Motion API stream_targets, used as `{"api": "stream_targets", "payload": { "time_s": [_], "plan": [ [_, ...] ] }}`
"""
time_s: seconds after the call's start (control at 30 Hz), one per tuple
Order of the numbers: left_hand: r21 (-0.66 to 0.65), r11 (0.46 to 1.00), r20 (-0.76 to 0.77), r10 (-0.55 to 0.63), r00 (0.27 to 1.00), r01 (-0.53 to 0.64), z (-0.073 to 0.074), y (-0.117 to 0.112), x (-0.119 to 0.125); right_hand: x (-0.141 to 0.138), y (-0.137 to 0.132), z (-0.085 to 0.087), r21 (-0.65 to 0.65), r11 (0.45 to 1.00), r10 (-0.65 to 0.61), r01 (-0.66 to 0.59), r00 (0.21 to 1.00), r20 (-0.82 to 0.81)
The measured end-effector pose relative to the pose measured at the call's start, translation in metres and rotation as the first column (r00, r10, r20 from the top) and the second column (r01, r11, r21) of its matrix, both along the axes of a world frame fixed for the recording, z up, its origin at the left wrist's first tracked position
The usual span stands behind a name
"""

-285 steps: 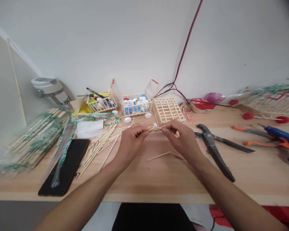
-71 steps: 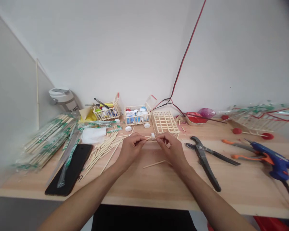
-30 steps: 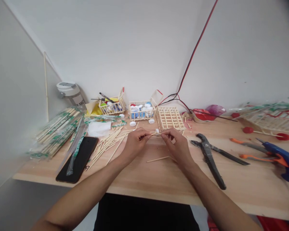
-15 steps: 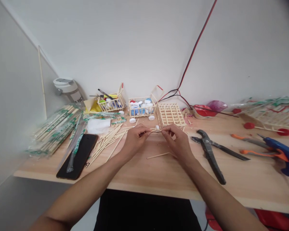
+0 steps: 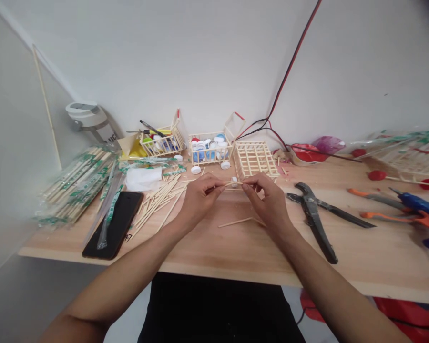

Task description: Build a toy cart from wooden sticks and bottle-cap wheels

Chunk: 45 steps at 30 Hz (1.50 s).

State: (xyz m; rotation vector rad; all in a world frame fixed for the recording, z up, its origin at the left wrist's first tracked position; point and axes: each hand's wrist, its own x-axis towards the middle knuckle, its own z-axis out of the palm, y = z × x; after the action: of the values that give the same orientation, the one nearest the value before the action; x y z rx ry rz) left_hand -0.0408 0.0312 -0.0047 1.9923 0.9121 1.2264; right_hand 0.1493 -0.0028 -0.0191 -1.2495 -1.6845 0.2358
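Observation:
Between my two hands a thin wooden stick (image 5: 229,183) is held level above the bench, pinched at its left part by my left hand (image 5: 204,193) and at its right part by my right hand (image 5: 264,193). A small white piece (image 5: 235,180), perhaps a bottle cap, shows at the stick between my fingertips; how it is attached I cannot tell. Just behind my right hand lies a lattice basket of glued sticks (image 5: 256,159). A bent stick (image 5: 236,222) rests on the bench below my hands. Loose sticks (image 5: 155,205) are heaped left of my left hand.
Two small stick carts (image 5: 210,147) with bottle caps stand at the back. Bagged sticks (image 5: 76,186) and a phone (image 5: 112,226) lie left. Cutting pliers (image 5: 311,214), orange-handled pliers (image 5: 389,215) and a blue glue gun (image 5: 420,209) lie right, before a red-wheeled cart (image 5: 411,164).
The view has tilted slightly, so the bench items sit higher in the picture. My hands keep the same pinch on the stick, and the white piece between them shows a little more clearly.

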Motion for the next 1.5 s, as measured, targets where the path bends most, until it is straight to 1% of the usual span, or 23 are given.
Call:
{"api": "stream_targets", "payload": {
  "time_s": [0.3,0.53,0.83,1.07,1.5],
  "plan": [
    [0.032,0.999,0.035,-0.008,0.999,0.007,-0.006,0.003,0.000,0.001,0.001,-0.002,0.047,0.999,0.002,-0.002,1.000,0.004],
    [0.040,0.999,0.036,-0.011,0.999,0.010,-0.006,0.003,0.000,0.002,0.002,-0.003,0.030,1.000,0.007,-0.007,1.000,0.006],
    [0.044,0.999,-0.021,0.016,1.000,-0.015,-0.008,0.006,-0.001,0.001,0.002,-0.003,0.013,1.000,0.013,-0.014,1.000,0.013],
    [0.049,0.999,-0.053,0.015,0.998,-0.013,-0.007,0.007,-0.001,0.001,0.002,-0.003,0.006,1.000,0.018,-0.018,1.000,0.016],
    [0.050,0.998,-0.084,0.030,0.996,-0.026,-0.014,0.010,-0.001,0.005,0.003,-0.002,-0.015,1.000,0.013,-0.012,0.998,0.062]
  ]
}}
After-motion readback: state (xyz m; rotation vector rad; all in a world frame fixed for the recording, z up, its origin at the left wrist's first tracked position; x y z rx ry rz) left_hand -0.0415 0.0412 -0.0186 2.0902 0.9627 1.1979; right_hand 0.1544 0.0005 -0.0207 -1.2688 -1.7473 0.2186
